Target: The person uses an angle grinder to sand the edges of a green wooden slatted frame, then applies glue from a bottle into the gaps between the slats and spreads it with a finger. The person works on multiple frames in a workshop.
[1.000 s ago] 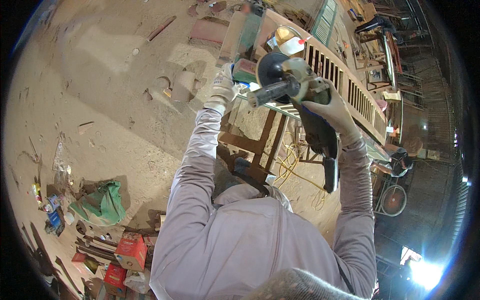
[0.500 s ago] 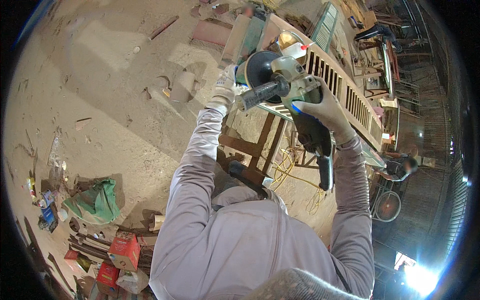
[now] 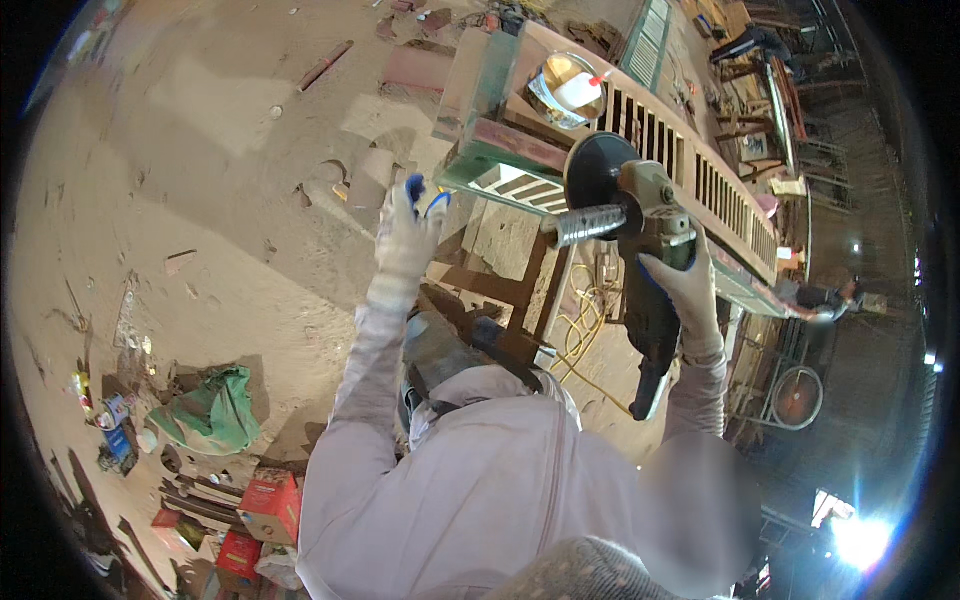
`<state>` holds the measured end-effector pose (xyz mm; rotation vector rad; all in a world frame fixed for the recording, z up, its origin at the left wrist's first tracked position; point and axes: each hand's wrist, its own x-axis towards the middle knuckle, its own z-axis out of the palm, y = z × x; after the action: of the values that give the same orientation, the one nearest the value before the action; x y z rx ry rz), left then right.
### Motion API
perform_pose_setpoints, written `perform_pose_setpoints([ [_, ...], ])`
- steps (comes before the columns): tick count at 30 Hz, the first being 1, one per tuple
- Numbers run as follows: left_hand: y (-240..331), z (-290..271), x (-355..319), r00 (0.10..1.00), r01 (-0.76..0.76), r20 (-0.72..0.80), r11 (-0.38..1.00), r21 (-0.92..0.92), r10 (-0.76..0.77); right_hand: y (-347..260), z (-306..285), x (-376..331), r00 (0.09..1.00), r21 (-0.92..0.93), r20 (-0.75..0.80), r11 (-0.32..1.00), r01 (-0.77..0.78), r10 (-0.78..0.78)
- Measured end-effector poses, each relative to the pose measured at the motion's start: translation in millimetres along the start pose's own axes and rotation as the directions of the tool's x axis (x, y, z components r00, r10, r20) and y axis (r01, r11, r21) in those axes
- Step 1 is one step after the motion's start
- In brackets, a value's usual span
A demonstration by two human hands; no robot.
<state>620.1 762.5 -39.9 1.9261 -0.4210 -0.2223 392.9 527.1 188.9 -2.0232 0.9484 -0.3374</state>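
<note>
Bare wood topped the slatted panel [image 3: 687, 160]; green paint [image 3: 490, 157] remained near left. Your right hand [image 3: 688, 285] clasped the disc sander [image 3: 648, 255]; your left hand [image 3: 408, 238] spread empty.

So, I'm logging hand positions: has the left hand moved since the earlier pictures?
Yes. The left hand has moved leftward and back, away from the end of the stacked louvred panels.

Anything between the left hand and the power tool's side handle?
Nothing visible. The left hand is open, apart from the side handle, with only background showing between them. The right hand grips the power tool.
</note>
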Motion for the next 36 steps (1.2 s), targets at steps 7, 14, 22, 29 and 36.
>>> perform_pose_setpoints([
  [7, 91, -27, -77, 0.78, 0.461, 0.623, 0.623, -0.632, 0.055, 31, 8, -77, 0.99, -0.172, -0.142, 0.985, -0.021, -0.004],
  [14, 151, -2, -111, 0.675, -0.434, 0.635, 0.898, -0.069, 0.375, 88, 24, -135, 0.982, -0.127, -0.189, 0.992, -0.023, -0.001],
  [22, 117, 67, -219, 0.612, -0.546, 0.717, 0.834, 0.078, 0.334, 147, 14, -196, 0.994, -0.264, -0.113, 0.964, -0.037, 0.008],
  [29, 88, 31, -295, 0.794, -0.172, 0.595, 0.893, 0.417, -0.125, 170, 47, -203, 0.96, -0.295, 0.186, 0.92, 0.258, -0.21],
  [36, -2, -67, -265, 0.846, -0.081, 0.511, 0.911, 0.405, -0.152, 129, 183, -192, 0.934, -0.073, 0.356, 0.995, 0.064, -0.033],
])
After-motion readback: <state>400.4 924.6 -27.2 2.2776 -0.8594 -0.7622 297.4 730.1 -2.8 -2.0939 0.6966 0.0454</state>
